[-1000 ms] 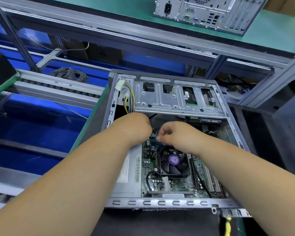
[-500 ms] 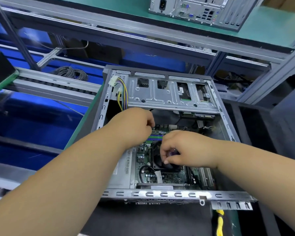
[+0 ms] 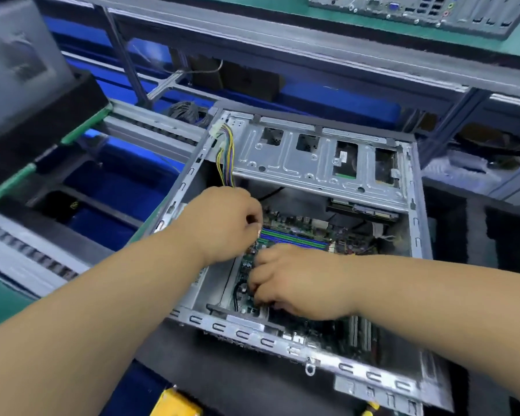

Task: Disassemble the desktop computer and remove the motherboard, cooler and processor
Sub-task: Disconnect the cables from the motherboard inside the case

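The open desktop case (image 3: pixel 243 334) lies on its side in front of me. Its green motherboard (image 3: pixel 300 222) with blue memory slots (image 3: pixel 294 240) shows between my hands. My left hand (image 3: pixel 222 223) is curled at the left end of the slots. A yellow and purple wire bundle (image 3: pixel 227 151) runs down into it, and a small white piece shows at its fingertips. My right hand (image 3: pixel 300 285) lies over the cooler and hides it. Its fingers are curled down onto the board's left part, and what they hold is hidden. I cannot see the processor.
A metal drive cage (image 3: pixel 312 163) spans the far half of the case. A second computer (image 3: pixel 418 10) stands on the green shelf above. A roller conveyor (image 3: pixel 150 132) and a cable coil (image 3: pixel 186 111) lie to the left. A yellow object (image 3: pixel 174 400) sits at the near edge.
My right hand has moved from the memory slots down and left over the cooler, which it now covers. My left hand stays curled by the wire bundle. The view has shifted.
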